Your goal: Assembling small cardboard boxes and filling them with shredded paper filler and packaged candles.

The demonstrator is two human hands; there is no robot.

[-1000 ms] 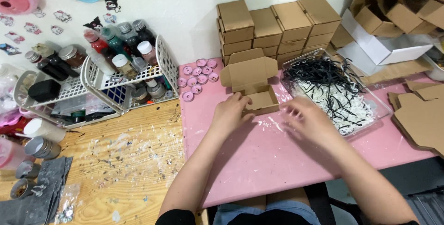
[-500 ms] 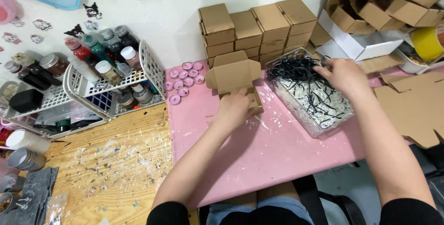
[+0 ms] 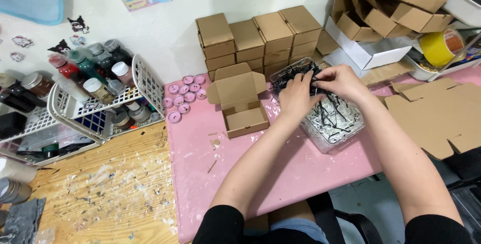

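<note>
Both hands meet over the clear tub (image 3: 334, 135) of black and white shredded paper (image 3: 330, 116) on the pink counter (image 3: 280, 169). The left hand (image 3: 296, 98) and right hand (image 3: 339, 82) have fingers curled, pinching black strands (how tightly is unclear). An open cardboard box (image 3: 240, 101) sits just left.

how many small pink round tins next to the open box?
9 visible: small pink round tins clustered on the pink table, between the white basket and the open cardboard box. One sits apart at the front-left, near the basket. Others may be hidden behind the box flap.
</note>
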